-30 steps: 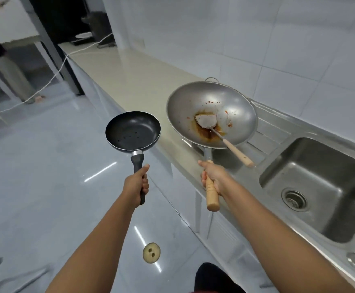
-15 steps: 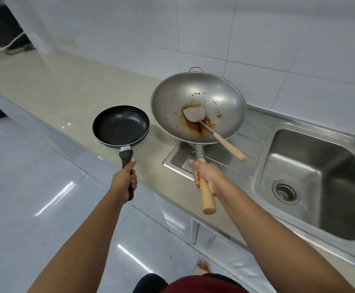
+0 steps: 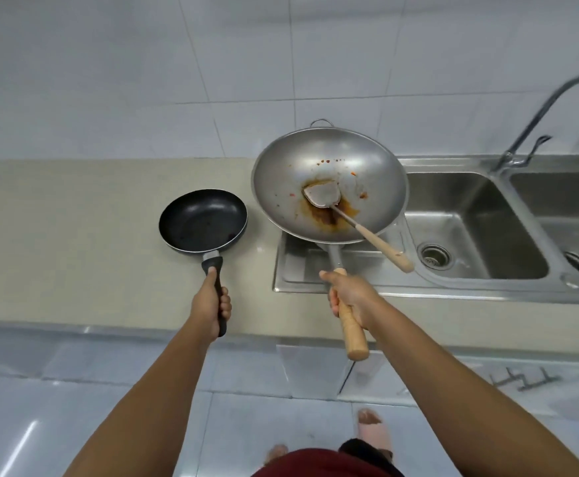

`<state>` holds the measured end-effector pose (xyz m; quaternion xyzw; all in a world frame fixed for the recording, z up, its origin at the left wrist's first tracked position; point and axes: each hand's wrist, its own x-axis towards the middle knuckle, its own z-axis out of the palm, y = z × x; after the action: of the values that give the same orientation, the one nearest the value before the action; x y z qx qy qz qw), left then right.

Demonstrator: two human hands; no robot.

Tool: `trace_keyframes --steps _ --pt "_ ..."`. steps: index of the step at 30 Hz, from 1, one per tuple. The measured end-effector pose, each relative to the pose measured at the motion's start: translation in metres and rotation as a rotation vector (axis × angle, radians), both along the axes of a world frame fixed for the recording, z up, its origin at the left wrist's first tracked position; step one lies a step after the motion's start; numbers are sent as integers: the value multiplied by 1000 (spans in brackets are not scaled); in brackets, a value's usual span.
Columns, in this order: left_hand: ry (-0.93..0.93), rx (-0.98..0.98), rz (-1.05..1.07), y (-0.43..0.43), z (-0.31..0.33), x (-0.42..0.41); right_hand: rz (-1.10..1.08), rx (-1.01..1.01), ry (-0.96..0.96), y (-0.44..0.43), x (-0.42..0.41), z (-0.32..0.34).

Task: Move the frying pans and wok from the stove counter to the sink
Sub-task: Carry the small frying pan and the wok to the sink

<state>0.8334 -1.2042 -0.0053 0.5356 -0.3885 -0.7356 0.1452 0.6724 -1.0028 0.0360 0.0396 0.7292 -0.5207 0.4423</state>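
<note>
No legible writing on frying pan [image 3: 202,220], wok [image 3: 329,184].

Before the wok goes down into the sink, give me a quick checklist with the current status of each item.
1. Right hand gripping wok handle: ok.
2. Left hand gripping pan handle: ok.
3. Near basin free of dishes: ok.
4. Spatula secure in wok: not ok, its handle overhangs the rim.
5. Wok over basin: not ok, mostly over the drainboard.
6. Faucet clearance: cannot tell.
</note>
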Motion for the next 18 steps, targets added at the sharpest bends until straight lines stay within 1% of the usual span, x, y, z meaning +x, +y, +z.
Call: trace_keyframes --steps 7,11,18 --pt "11 35 -173 -25 0 6 -145 37 38 4 37 -3" --pt "29 76 -211 -34 2 3 -170 51 26 5 46 -3" --pt "50 105 -218 -33 -1 -9 -192 49 30 -4 47 -1"
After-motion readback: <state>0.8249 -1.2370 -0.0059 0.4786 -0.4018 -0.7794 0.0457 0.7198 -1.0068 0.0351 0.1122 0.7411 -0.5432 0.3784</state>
